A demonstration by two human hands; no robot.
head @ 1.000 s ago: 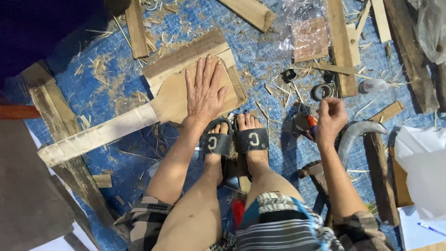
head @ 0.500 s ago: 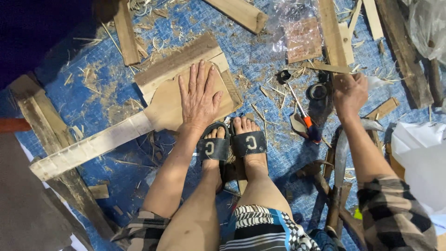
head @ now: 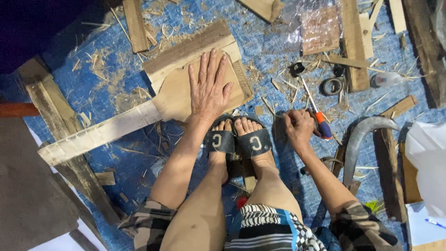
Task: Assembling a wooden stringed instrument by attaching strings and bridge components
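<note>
Left hand (head: 209, 90) flat, fingers spread, pressing wooden panel (head: 179, 95). Right hand (head: 299, 126) clenched round screwdriver (head: 316, 116). Risk: tip slips toward toes (head: 237, 125) just left of grip; curved blade (head: 360, 139) near right wrist.

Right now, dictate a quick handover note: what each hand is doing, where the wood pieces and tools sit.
Left hand: flat, fingers spread, pressing the thin wooden cut-out onto the blue tarp.
Right hand: closed beside the orange-handled screwdriver; grip unclear.
Curved sickle blade lies to the right; tape roll beyond the screwdriver.
Both sandalled feet sit just below the cut-out.
Done: shape cut, shavings scattered. Left: cannot tell from this view.
</note>
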